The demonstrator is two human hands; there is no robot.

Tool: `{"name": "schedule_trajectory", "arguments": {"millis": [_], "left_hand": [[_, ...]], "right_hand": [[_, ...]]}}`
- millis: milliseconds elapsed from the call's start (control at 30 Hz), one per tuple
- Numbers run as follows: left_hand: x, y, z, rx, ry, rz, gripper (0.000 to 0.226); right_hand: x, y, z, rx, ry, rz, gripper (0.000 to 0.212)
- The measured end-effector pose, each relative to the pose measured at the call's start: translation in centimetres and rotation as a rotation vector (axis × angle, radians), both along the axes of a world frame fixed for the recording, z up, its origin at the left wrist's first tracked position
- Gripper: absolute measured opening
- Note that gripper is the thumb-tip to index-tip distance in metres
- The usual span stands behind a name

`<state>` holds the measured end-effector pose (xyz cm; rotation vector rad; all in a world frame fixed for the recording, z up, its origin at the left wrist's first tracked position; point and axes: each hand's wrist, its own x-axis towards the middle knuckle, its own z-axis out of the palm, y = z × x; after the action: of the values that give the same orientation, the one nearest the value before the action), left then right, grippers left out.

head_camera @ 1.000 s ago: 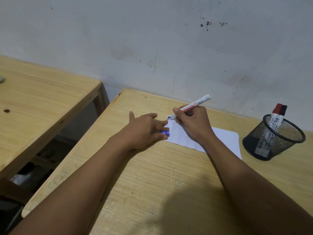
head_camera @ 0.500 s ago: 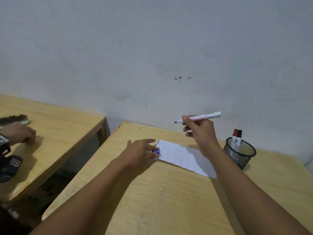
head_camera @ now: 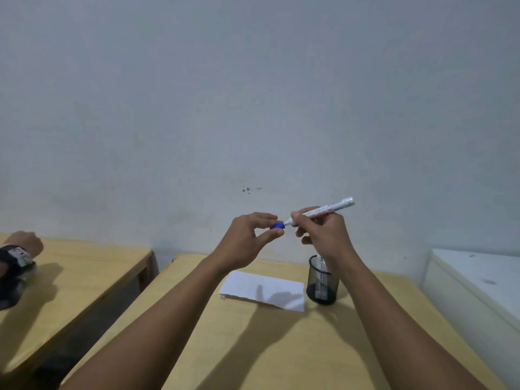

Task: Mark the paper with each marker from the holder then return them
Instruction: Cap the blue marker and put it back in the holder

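Note:
Both hands are raised above the wooden desk (head_camera: 281,347). My right hand (head_camera: 323,235) grips a white marker (head_camera: 326,208), its tip pointing left. My left hand (head_camera: 244,243) pinches the blue cap (head_camera: 278,225) between thumb and fingers, and the cap sits at the marker's tip. Below them a white sheet of paper (head_camera: 261,289) lies flat on the desk. To its right stands a black mesh holder (head_camera: 322,281) with markers inside, partly hidden behind my right wrist.
A second wooden table (head_camera: 70,277) stands to the left across a gap, with another person's hand (head_camera: 24,244) and a dark object on it. A white cabinet (head_camera: 478,282) sits at the right. A grey wall rises directly behind the desk.
My left hand lifted off the paper carrying the blue cap and met the marker tip. My right hand kept the marker raised. The view tilted upward.

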<state>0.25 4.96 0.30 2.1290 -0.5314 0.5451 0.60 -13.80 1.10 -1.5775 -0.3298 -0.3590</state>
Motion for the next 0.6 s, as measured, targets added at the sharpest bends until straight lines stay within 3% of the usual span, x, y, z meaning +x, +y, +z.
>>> {"name": "schedule_trajectory", "arguments": {"millis": [167, 400, 500, 533, 600], "left_hand": [[-1.9, -2.5, 2.4, 0.057, -0.099, -0.023, 0.024], [-3.3, -4.6, 3.1, 0.498, -0.579, 0.350, 0.015], [-3.6, -5.2, 4.0, 0.601, -0.602, 0.397, 0.017], [-3.7, -5.5, 4.5, 0.594, -0.535, 0.378, 0.021], [-3.3, -6.0, 5.5, 0.535, -0.428, 0.346, 0.028]], "right_hand": [[-2.2, -2.0, 2.0, -0.079, -0.022, 0.035, 0.018], [-3.5, -2.4, 2.9, 0.037, 0.038, -0.028, 0.030], [-3.4, -2.6, 2.8, 0.148, 0.154, 0.016, 0.034], [-3.3, -2.7, 2.7, 0.179, 0.193, -0.017, 0.041], [-2.4, -2.8, 2.3, 0.202, 0.273, -0.155, 0.090]]}}
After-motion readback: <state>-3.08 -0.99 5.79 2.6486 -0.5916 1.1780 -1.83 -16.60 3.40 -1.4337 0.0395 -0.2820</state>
